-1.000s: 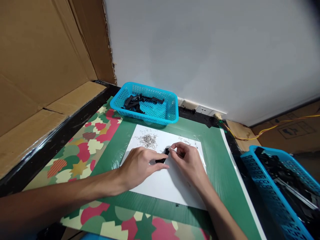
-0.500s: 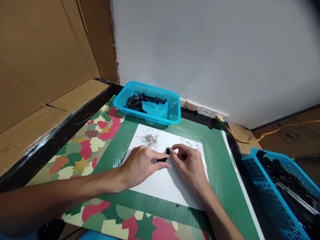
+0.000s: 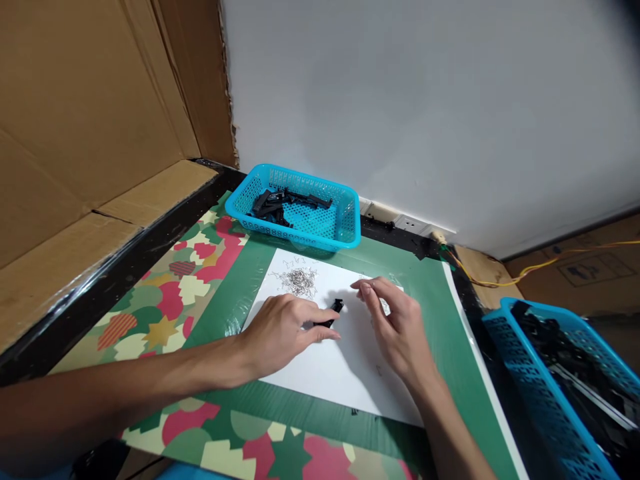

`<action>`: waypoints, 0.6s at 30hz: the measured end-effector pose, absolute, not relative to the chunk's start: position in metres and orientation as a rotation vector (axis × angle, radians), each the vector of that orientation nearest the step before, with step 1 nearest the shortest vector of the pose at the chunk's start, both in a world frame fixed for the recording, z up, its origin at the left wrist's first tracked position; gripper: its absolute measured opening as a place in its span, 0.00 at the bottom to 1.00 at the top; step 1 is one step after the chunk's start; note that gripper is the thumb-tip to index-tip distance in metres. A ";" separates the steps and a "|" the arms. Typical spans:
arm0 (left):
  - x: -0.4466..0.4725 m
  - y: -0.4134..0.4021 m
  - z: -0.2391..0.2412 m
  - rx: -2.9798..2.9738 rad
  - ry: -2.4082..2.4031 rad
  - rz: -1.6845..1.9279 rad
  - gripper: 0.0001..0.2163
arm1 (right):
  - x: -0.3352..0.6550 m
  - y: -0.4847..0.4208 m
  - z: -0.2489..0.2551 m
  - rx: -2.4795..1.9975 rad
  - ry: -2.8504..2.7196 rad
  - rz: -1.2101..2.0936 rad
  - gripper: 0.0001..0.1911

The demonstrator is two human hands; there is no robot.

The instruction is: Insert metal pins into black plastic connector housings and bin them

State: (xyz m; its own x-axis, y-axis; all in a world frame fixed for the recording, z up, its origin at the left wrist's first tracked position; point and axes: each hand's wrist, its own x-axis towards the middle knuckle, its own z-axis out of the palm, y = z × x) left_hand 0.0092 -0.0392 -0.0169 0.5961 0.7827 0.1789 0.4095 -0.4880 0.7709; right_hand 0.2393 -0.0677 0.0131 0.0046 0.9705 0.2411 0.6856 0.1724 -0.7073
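My left hand (image 3: 285, 330) pinches a small black plastic part (image 3: 336, 309) between thumb and forefinger, low over a white sheet of paper (image 3: 310, 370). The part's far end sticks out past the fingertips. To its right, my right hand (image 3: 395, 320) hovers apart from the part, thumb and forefinger drawn together; whatever they may hold is too small or hidden to make out. Beyond my left hand lies a pile of tiny silvery metal pieces (image 3: 300, 280). One small thin piece (image 3: 379, 370) rests on the paper beside my right wrist.
A blue basket (image 3: 295, 235) with black plastic parts stands behind the paper. Another blue basket (image 3: 530, 380), full of dark parts, is at the right. Cardboard (image 3: 90, 100) walls the left side, and a yellow cable (image 3: 530, 270) runs from the sockets.
My right hand has drawn back to the right from the black part; the thin light piece seen in its fingers no longer shows. My left hand has stayed with the part.
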 end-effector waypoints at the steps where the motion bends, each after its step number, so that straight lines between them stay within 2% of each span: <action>1: 0.009 -0.039 -0.018 2.144 0.932 0.687 0.12 | 0.238 -0.068 0.013 -1.554 -1.718 0.527 0.19; 8: 0.009 -0.040 -0.020 2.294 0.887 0.663 0.12 | 0.221 -0.065 0.005 -1.439 -1.320 0.832 0.21; 18: 0.008 -0.040 -0.019 2.336 0.897 0.632 0.12 | 0.216 -0.063 0.000 -1.472 -1.332 0.887 0.20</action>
State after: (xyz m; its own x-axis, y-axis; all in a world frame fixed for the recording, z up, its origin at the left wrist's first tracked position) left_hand 0.0083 -0.0404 -0.0193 0.6662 0.7112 0.2246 0.4510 -0.6240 0.6382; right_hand 0.2160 -0.0628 -0.0001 0.1506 0.9860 0.0719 0.3143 0.0212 -0.9491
